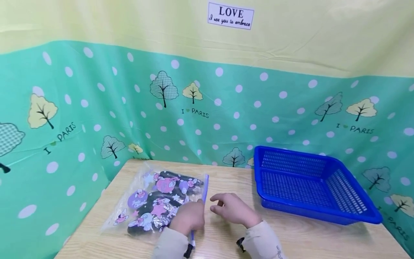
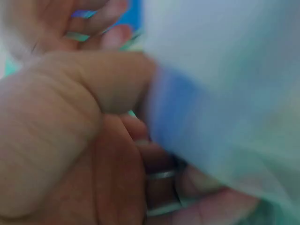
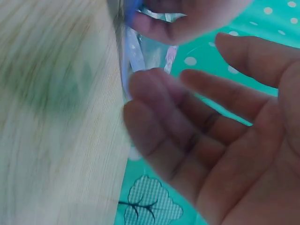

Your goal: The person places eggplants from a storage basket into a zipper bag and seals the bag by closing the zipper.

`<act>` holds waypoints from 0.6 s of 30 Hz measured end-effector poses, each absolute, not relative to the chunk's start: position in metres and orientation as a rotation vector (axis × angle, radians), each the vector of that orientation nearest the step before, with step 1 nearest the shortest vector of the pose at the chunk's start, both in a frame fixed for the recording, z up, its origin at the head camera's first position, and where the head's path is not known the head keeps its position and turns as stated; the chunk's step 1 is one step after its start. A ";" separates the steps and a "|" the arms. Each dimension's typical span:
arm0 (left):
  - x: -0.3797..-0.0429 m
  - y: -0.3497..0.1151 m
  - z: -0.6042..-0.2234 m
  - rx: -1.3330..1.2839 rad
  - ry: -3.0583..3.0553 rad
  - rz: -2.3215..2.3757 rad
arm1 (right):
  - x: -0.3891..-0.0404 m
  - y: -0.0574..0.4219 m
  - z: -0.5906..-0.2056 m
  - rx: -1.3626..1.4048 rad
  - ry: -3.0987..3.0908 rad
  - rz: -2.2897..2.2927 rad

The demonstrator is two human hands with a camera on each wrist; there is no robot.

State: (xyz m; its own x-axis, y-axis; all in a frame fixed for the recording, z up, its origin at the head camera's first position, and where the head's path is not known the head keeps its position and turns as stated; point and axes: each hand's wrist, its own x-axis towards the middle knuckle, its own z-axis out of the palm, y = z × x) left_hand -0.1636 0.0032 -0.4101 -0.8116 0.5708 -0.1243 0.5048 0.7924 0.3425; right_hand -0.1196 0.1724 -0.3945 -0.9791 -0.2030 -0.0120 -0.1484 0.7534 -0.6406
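Note:
A clear zip bag (image 1: 137,200) printed with pink and purple cartoon figures lies on the table's left half, dark folded contents showing through it. Its purple zip strip (image 1: 206,185) runs along the right edge. My left hand (image 1: 191,216) grips that edge; in the left wrist view the thumb (image 2: 112,75) and fingers pinch the blurred plastic by the strip. Just right of the bag, my right hand (image 1: 233,208) hovers over the wood with loosely bent fingers and holds nothing. The right wrist view shows its palm (image 3: 253,154) facing the bag's edge.
A blue plastic basket (image 1: 310,212) with lattice sides stands at the right of the wooden table (image 1: 233,244). Behind and beside the table hangs a green and yellow curtain (image 1: 200,136) with dots and trees.

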 end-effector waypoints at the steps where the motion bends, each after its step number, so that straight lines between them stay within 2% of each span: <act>1: -0.166 -0.002 -0.405 0.853 2.718 0.506 | -0.121 0.170 -0.395 -0.311 2.863 -1.067; 7: -0.176 -0.020 -0.372 0.934 2.586 0.822 | -0.130 0.152 -0.395 -0.421 2.853 -1.256; 18: -0.167 -0.038 -0.335 1.058 2.375 1.160 | -0.128 0.154 -0.387 -0.392 2.907 -1.555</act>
